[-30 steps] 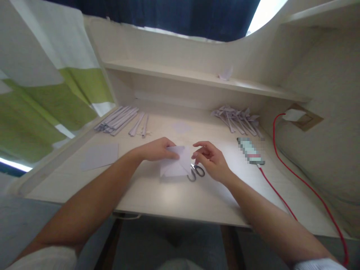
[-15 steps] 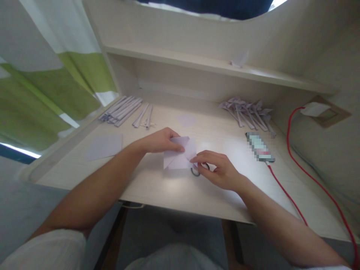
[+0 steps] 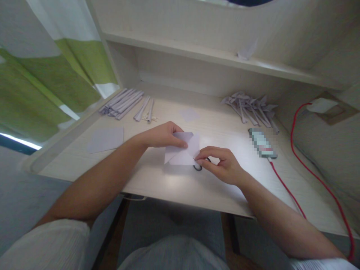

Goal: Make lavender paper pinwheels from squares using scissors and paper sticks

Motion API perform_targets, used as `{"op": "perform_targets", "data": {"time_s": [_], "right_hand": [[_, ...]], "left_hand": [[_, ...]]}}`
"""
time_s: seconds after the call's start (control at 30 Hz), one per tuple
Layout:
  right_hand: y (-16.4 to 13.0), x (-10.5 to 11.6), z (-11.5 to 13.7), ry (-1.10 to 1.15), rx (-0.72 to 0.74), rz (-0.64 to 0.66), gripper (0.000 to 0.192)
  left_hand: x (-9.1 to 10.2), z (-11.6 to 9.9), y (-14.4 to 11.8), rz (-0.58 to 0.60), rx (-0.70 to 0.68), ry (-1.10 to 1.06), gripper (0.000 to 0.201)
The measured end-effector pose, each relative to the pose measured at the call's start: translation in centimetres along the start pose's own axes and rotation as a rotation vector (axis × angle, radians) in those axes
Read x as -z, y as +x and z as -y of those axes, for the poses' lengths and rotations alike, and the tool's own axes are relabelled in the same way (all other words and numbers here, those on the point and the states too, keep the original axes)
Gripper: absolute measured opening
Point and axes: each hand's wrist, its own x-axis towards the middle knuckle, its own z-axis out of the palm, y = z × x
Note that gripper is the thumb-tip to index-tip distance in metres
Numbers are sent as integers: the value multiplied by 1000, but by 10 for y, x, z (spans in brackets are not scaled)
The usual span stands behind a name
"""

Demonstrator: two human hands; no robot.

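My left hand grips a white square of paper between thumb and fingers, with the thumb on top. The sheet has diagonal cuts or creases, and one corner is bent over towards its middle. At its lower right corner, the thumb and index finger of my right hand are closed in a pinch on the paper. Dark curved loops, like scissor handles, lie on the desk under the sheet and behind my right fingers; the rest is hidden.
Rolled paper sticks lie at the back left, near a stack of white paper. A paper piece lies behind my hands. Paper pinwheels on sticks are heaped at the back right. A phone with a red cable lies on the right.
The camera view has tilted down slightly. Both hands still hold the paper in nearly the same pose, and my right fingertips have shifted slightly at its corner.
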Motion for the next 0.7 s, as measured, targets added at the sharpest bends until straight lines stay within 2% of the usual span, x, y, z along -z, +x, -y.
{"op": "perform_targets", "data": {"time_s": [0.23,0.33,0.5,0.6,0.7], "right_hand": [[0,-4,2,34,-112,-22,10],[0,-6,0,52,-173,-64,9],[-1,-9,-8,165,-248,-216,8],[0,-9,-12,239,-268,-287,11],[1,-9,-14,261,-279,-332,15]], "left_hand": [[-4,4,2,21,-16,18,28],[-5,4,3,-59,-63,-12,27],[-9,1,7,-309,-147,-312,46],[-13,2,10,-300,-99,-556,46],[-20,5,12,-232,-45,-600,38]]}}
